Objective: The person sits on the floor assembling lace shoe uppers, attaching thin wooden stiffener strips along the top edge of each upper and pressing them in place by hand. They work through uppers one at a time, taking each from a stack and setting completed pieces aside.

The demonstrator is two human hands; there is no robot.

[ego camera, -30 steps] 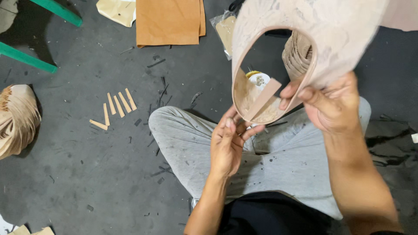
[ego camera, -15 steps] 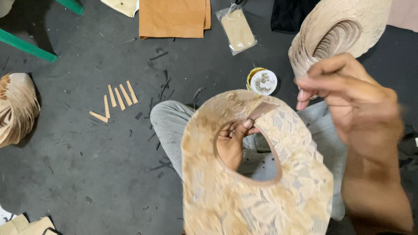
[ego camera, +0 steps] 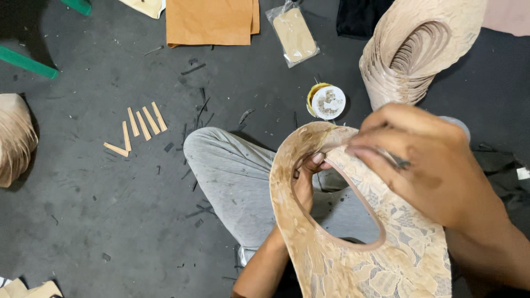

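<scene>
— What fills the lower right of the frame?

— A beige, lace-patterned curved shoe upper piece with a large oval cut-out, held over the person's grey-trousered knee.

— And the hands?

— The right hand, close to the camera at right, is bent down at the wrist, fingers closed in a pinch on the piece's top edge. The left hand comes up from below, partly hidden behind the piece, fingertips curled onto that same edge (thumb not visible).

— Anything smaller?

— A stack of similar beige pieces upper right, a small round tin just above the piece, and pale wooden strips at left.
</scene>
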